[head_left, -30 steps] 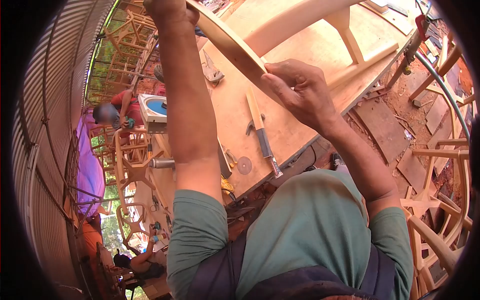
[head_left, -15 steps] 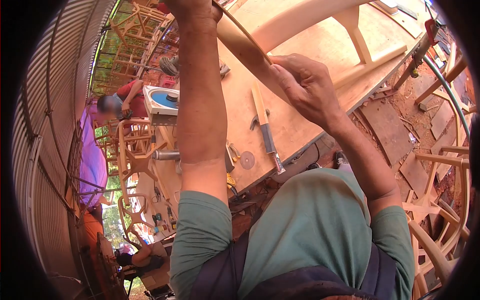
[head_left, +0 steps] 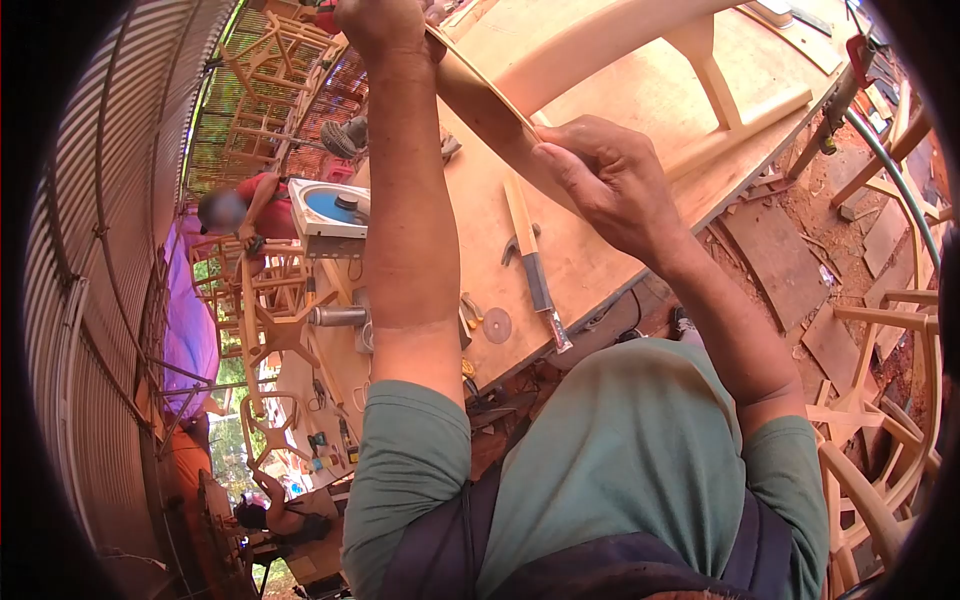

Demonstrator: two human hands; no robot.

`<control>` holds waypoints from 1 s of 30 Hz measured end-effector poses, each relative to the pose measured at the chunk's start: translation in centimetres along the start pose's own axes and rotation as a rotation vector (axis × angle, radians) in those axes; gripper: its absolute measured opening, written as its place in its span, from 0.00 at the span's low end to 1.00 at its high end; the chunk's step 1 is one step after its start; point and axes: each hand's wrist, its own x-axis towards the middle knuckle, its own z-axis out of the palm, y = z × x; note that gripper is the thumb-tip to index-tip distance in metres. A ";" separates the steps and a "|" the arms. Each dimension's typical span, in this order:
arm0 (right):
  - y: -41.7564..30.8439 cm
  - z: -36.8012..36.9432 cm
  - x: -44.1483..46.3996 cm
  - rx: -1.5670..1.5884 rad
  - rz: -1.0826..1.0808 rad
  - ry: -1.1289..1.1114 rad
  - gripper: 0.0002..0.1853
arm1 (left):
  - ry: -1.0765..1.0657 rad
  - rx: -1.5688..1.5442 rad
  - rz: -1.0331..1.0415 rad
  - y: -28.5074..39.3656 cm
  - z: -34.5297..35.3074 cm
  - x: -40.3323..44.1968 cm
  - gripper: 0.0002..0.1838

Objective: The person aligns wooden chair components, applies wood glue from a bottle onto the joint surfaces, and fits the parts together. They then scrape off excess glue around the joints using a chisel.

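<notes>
R hand pinches the wood's 5 o'clock end, L hand by its 11 o'clock end, prob. to hold it steady; can't see L fingers.

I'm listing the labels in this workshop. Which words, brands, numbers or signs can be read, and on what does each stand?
No text can be read anywhere.
Pale machine with a blue disc: any markings are too small to read.
Long tool with a dark middle: its red and pale tip is too blurred to tell.
Small round disc: no lettering can be made out.
</notes>
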 end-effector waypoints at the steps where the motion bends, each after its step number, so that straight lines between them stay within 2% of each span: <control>1: 0.1 0.0 0.0 0.006 -0.008 0.012 0.10 | 0.002 0.008 0.003 0.0 0.1 0.0 0.19; 6: 0.1 -0.2 0.0 0.009 -0.013 -0.005 0.10 | 0.046 0.034 -0.035 0.2 0.2 -0.2 0.19; 13: 0.4 0.0 -0.2 0.022 -0.013 0.008 0.11 | -0.002 0.004 -0.004 -0.4 -0.5 0.6 0.20; 19: 0.7 0.1 -0.3 0.016 0.038 0.009 0.14 | 0.030 0.071 0.049 0.0 0.1 -0.3 0.22; 21: 0.8 0.1 -0.3 0.026 0.075 -0.004 0.15 | 0.014 0.051 0.007 0.0 -0.5 -0.1 0.22; 23: 0.7 0.1 -0.3 0.052 0.109 -0.020 0.15 | 0.028 -0.003 -0.019 0.1 -0.2 -0.7 0.24; 25: 0.5 0.0 -0.2 0.090 0.140 -0.049 0.15 | 0.035 0.001 -0.076 0.7 -0.4 -0.9 0.30; 29: 0.3 0.2 0.1 0.166 0.187 -0.045 0.15 | -0.003 0.067 0.013 -0.4 -1.1 -0.5 0.28; 30: 0.2 0.1 0.2 0.181 0.209 -0.060 0.16 | 0.043 0.115 0.072 -0.1 -0.7 -0.9 0.25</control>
